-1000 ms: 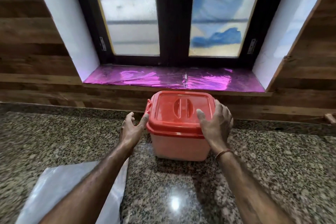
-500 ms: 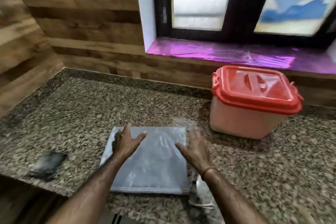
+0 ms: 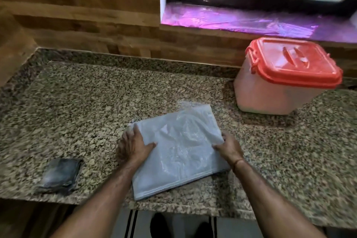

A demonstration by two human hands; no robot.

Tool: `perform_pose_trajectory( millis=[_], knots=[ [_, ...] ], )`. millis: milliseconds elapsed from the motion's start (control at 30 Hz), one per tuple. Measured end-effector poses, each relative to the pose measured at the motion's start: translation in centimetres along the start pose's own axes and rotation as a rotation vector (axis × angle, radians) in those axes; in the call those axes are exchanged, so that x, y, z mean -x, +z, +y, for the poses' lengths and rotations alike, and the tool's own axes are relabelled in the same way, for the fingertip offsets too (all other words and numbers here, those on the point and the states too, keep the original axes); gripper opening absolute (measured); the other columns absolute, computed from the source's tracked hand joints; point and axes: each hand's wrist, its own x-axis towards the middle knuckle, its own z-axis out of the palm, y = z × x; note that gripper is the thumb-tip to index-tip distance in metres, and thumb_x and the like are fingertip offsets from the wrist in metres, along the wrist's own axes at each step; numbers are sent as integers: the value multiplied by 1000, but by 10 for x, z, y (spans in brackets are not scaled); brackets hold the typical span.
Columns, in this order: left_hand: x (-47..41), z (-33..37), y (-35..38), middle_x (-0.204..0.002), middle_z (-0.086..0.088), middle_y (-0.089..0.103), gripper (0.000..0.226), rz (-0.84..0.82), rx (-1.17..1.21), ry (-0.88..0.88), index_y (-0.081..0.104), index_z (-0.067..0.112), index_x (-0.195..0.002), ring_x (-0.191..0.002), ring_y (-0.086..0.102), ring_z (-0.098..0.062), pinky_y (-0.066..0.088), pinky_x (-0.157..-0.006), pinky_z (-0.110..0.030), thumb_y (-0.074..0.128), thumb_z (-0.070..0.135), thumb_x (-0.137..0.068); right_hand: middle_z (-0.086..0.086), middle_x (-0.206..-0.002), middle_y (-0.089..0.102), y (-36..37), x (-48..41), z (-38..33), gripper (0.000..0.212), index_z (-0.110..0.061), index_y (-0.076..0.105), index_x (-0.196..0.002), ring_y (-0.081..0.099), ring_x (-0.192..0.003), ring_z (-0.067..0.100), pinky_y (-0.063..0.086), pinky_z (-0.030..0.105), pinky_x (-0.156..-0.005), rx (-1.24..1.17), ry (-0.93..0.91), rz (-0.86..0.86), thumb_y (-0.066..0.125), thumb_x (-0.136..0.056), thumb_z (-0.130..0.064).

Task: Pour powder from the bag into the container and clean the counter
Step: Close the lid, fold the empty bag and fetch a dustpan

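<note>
Granite counter (image 3: 96,102): speckled stone across the middle of the frame. I can make out no spilled powder on it, though the picture is blurred.
Bag (image 3: 179,149): pale plastic, lying flat at lower centre near the counter's front edge. It looks slack, and how much powder it holds cannot be told.
Container (image 3: 270,98): pinkish tub standing upright at upper right, well apart from the bag.
Lid (image 3: 293,63): red and seated on the container.
Left hand (image 3: 135,145): fingers straight along the bag's left edge, thumb spread on top, pressing rather than gripping.
Right hand (image 3: 229,147): thumb on top of the bag's right edge, fingers curled round it, holding the bag.
Cloth (image 3: 59,174): dark grey and folded, at lower left, with neither hand on it.
Done: by the look of it, only taking hold of the bag.
Left to do: probably opening the container, pouring, then wiping the counter.
</note>
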Motion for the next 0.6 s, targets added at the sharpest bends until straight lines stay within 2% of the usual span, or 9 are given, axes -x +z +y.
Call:
perform_pose_trajectory(
  millis=[100, 200, 267, 367, 467, 500, 533, 567, 600],
  knots=[
    [-29, 7, -1, -159, -19, 34, 114, -54, -21, 96, 11, 19, -163, -147, 29, -37, 25, -117, -53, 71, 68, -79, -4, -116, 75, -8, -18, -15, 47, -33, 63, -123, 71, -105, 24, 57, 42, -92, 24, -113, 30, 80, -79, -33],
    [-49, 15, -12, -162, -20, 30, 112, -89, -52, 88, 11, 18, -163, -148, 29, -37, 22, -117, -51, 66, 72, -82, -6, -114, 70, -16, -19, -31, 32, -31, 67, -117, 67, -102, 15, 54, 35, -85, -126, -185, -51, 79, -88, -21],
    [-65, 16, -16, -157, -22, 36, 102, -114, -17, 92, 26, 17, -160, -143, 37, -39, 30, -114, -51, 68, 68, -83, -4, -118, 68, -21, -23, -34, 30, -24, 67, -116, 65, -105, 13, 56, 32, -88, -217, -204, -111, 78, -89, -16],
    [-85, 10, -23, -147, -15, 53, 76, -223, 188, 92, 50, 14, -147, -129, 54, -36, 48, -106, -51, 75, 53, -86, 2, -124, 70, -28, -25, -26, 32, -25, 69, -116, 68, -113, 22, 58, 46, -97, -357, -153, -108, 81, -87, -20],
    [-91, 11, -29, -145, -6, 54, 54, -289, 372, 13, 55, 8, -141, -131, 53, -31, 45, -111, -48, 73, 29, -94, 3, -128, 65, -22, -15, -4, 45, -24, 63, -128, 67, -112, 24, 60, 46, -93, -368, -30, -25, 81, -87, -29],
    [-93, 10, -28, -137, -2, 57, 41, -282, 403, -3, 60, 8, -132, -125, 55, -27, 46, -108, -45, 71, 24, -96, 4, -133, 62, -15, -10, 4, 56, -23, 58, -134, 65, -114, 26, 60, 48, -94, -376, 32, 42, 82, -85, -32],
    [-93, 9, -26, -122, 2, 58, 19, -270, 408, -33, 65, 11, -113, -112, 55, -23, 49, -98, -41, 69, 21, -97, 7, -136, 60, -7, -3, 9, 61, -20, 53, -136, 64, -114, 26, 60, 48, -93, -384, 101, 119, 83, -84, -32],
    [-89, 8, -25, -106, 2, 56, 10, -259, 416, -34, 60, 17, -92, -98, 54, -20, 48, -85, -36, 68, 19, -98, 10, -134, 61, 3, 5, 10, 61, -17, 50, -135, 65, -109, 25, 61, 46, -90, -410, 167, 191, 82, -85, -28],
    [-88, 5, -23, -97, 1, 55, 22, -264, 417, -76, 53, 19, -81, -89, 54, -20, 48, -78, -34, 68, 18, -98, 12, -130, 63, 12, 13, 7, 58, -13, 48, -134, 66, -103, 24, 62, 42, -85, -441, 220, 228, 81, -87, -24]
  ],
)
